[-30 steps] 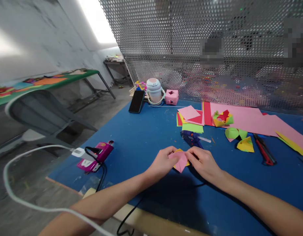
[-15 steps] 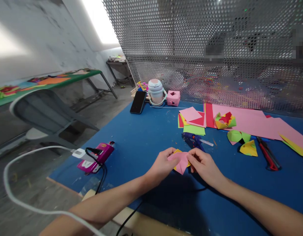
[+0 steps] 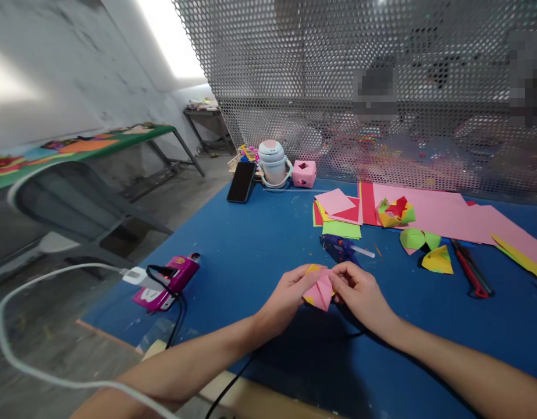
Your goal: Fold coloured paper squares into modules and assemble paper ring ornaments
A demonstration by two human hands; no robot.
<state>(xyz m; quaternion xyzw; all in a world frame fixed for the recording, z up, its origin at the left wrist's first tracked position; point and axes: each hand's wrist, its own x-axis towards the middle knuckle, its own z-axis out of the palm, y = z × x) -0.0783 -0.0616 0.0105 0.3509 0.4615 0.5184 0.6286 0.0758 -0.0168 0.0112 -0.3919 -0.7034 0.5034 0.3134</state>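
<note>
Between my two hands, above the blue table, is a folded pink and yellow paper piece (image 3: 320,293). My left hand (image 3: 292,294) pinches its left side, thumb on the pink face. My right hand (image 3: 354,286) grips the upper right edge with thumb and fingers; some fingertips are hidden behind the paper. Just beyond my right hand lies a blue glue gun (image 3: 338,243) with a whitish glue stick poking out. Folded green paper pieces (image 3: 419,240) and a yellow folded piece (image 3: 438,260) rest to the right, near a red-handled tool (image 3: 473,273).
Square paper sheets (image 3: 343,228) are stacked behind the glue gun, beside large pink sheets (image 3: 443,215) and a multicoloured paper form (image 3: 395,212). A phone (image 3: 242,182), a jug (image 3: 273,163) and a pink paper cube (image 3: 303,174) stand at the back. A purple box (image 3: 176,282) with cables sits left.
The folded paper has turned slightly in my hands, showing more yellow at its lower left. The view has shifted a little, and both hands keep their hold.
</note>
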